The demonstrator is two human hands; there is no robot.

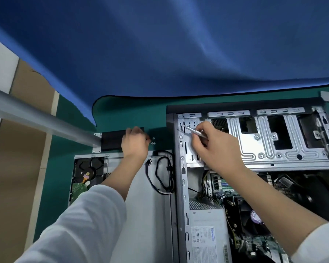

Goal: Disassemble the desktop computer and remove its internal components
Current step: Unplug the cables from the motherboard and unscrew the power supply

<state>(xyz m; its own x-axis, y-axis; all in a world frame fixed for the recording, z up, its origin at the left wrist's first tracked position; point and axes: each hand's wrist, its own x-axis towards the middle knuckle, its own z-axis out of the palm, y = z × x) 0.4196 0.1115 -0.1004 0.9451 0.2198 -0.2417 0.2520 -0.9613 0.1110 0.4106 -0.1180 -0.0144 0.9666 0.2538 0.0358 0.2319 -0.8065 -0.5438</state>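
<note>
The open desktop case [254, 149] lies on its side on the green mat, its metal drive cage, power supply [207, 234] and motherboard with fan [254, 217] exposed. My right hand [213, 145] grips a thin silver screwdriver [194, 130], whose tip points at the cage's upper left corner. My left hand [135, 143] reaches left of the case, fingers curled down beside small screws [153, 141] lying on the mat, partly over a black drive unit [112, 139]. What the fingers pinch is hidden.
The removed side panel [150, 205] lies left of the case with a hard drive [87, 173] and a black cable [163, 173] on it. A grey metal bar [36, 118] crosses at the left. Blue cloth [179, 44] hangs behind the mat.
</note>
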